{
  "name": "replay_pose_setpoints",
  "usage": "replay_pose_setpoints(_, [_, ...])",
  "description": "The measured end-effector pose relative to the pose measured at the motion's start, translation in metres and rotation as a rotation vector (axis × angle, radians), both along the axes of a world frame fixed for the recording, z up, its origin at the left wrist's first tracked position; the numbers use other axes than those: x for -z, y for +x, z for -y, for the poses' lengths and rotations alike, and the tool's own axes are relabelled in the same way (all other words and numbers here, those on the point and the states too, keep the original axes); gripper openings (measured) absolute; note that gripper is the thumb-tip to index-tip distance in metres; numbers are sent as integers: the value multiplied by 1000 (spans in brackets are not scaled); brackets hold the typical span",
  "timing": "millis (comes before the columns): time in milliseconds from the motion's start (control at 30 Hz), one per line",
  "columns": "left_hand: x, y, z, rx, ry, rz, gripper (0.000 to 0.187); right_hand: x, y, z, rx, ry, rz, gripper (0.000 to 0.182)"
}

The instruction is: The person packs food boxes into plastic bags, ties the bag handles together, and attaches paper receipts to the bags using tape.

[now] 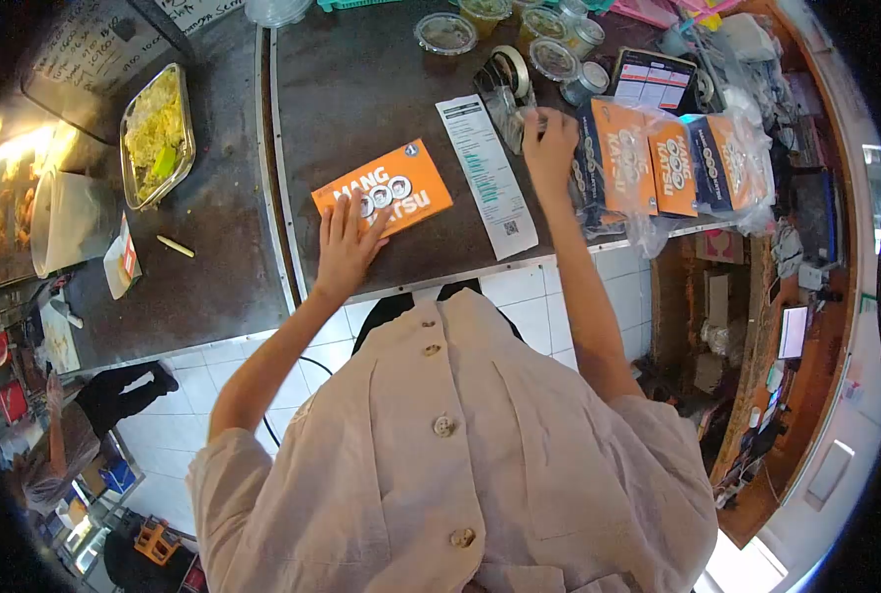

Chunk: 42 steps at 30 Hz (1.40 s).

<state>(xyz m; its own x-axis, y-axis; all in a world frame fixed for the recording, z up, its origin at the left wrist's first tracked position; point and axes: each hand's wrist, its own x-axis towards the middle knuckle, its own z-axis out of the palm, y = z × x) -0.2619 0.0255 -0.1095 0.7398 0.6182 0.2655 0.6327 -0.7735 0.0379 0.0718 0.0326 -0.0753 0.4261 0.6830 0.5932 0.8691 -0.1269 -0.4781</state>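
An orange box [421,188] with white lettering lies flat on the dark table. My left hand [347,242] rests on its near left part, fingers spread. To the right of the box is a long printed receipt [488,178]. Beyond the receipt's far right end stands a tape dispenser [505,104] with a roll of tape. My right hand [551,148] has its fingers curled at the near end of that dispenser, closed on it; the exact grip is partly hidden.
Several orange and navy boxes in clear plastic bags [658,168] stand at right. Behind are lidded cups [445,35], small jars [587,81] and a tablet [653,79]. At left are a food tray [159,138] and a white container [70,222]. Another person [60,445] is at lower left.
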Motion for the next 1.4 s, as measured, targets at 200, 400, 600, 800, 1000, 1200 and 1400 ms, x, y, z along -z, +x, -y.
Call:
replay_pose_setpoints(200, [-3,42,4,-138,3,122,52,37,46,-43,102,-507,-976,47])
replay_pose_setpoints(400, [0,47,3,-156,0,145,52,62,30,18,14,358,-1498,32])
replay_pose_setpoints(600, [-2,51,5,-162,12,185,52,60,36,35,220,-287,-900,34])
replay_pose_setpoints(800, [-4,68,8,-198,33,191,51,6,-25,43,-132,-387,-1020,39])
replay_pose_setpoints(1000, [-5,74,13,-294,-7,189,52,23,-111,40,-325,-775,-955,38])
replay_pose_setpoints(1200, [-10,74,12,-217,17,134,50,52,-98,40,-401,-781,-662,47])
replay_pose_setpoints(1400, [-35,58,-3,-143,-131,460,37,3,-85,31,-238,-1004,198,41])
